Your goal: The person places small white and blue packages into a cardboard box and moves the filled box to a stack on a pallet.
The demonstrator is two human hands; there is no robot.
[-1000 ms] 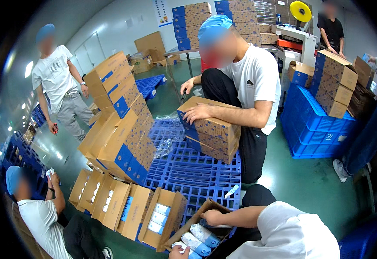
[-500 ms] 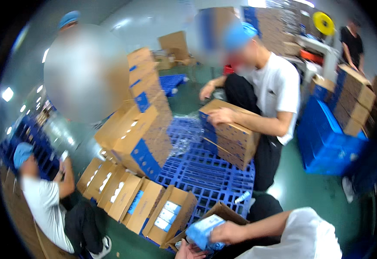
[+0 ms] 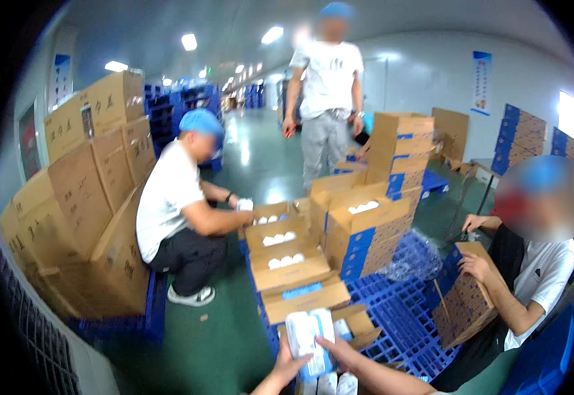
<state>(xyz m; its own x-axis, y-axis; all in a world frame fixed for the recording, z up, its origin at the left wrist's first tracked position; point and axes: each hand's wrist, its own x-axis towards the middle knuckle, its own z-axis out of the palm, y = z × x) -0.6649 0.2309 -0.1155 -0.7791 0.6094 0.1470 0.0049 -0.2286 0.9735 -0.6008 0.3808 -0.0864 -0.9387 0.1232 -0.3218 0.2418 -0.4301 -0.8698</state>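
Here, a white and blue packet is held up between both hands over a row of open cartons.

At the left, brown cartons are stacked behind a crouching person in a white shirt. Near the lower edge, the left hand is wrapped around the packet's lower left side, and the right hand is pressed against its right side, fingers closed on it. Just behind, an open carton rests on the blue pallet. At the right, a flat carton is handled by a seated person.
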